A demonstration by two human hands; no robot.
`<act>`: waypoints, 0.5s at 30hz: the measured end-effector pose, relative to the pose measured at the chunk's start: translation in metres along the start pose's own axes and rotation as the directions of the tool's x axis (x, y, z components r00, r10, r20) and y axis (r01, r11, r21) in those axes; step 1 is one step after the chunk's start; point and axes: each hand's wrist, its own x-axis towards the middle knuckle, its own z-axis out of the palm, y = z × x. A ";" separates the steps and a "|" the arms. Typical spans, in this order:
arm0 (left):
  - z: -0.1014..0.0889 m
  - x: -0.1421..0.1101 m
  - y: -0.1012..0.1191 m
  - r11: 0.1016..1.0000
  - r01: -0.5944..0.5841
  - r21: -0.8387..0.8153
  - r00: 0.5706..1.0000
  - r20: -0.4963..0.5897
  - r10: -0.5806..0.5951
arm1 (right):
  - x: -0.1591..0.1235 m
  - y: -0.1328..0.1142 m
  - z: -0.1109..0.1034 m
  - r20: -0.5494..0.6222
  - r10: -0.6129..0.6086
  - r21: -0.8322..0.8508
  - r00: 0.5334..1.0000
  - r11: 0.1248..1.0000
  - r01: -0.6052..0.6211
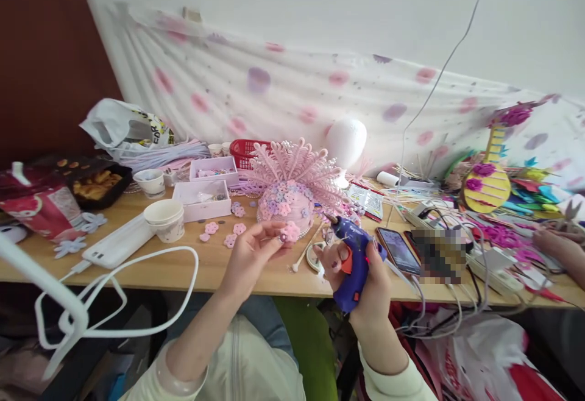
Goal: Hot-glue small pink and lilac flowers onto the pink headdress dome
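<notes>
Left hand [256, 248] pinches a pink flower [289, 232], just before the pink headpiece [286, 203]; right hand [365, 285] grips a blue glue gun [354, 261], fingers curled around it.

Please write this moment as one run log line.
left hand: holds pink flower | right hand: holds blue glue gun | near: pink headpiece

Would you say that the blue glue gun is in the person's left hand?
No, the right hand grips the blue glue gun, while the left hand pinches a pink flower.
</notes>
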 end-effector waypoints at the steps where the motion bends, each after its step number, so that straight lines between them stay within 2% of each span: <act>1: 0.005 -0.004 -0.005 1.000 0.005 0.014 1.000 0.026 -0.006 | -0.003 -0.002 0.003 0.016 0.005 0.059 1.000 0.998 -0.006; 5: 0.014 -0.014 -0.022 0.998 0.013 0.059 0.992 0.124 -0.021 | -0.009 -0.006 0.008 0.060 0.081 0.260 0.995 0.961 -0.094; 8: 0.014 -0.016 -0.029 0.993 -0.026 0.116 0.988 0.157 0.008 | -0.009 -0.003 0.005 0.068 0.112 0.336 0.991 0.933 -0.128; 12: 0.014 -0.017 -0.033 0.976 -0.101 0.191 0.987 0.140 0.075 | -0.005 0.003 0.000 0.063 0.143 0.341 0.988 0.927 -0.156; 15: 0.015 -0.016 -0.034 0.989 -0.042 0.139 0.995 0.095 0.029 | -0.005 0.005 0.000 0.040 0.136 0.328 0.990 0.934 -0.142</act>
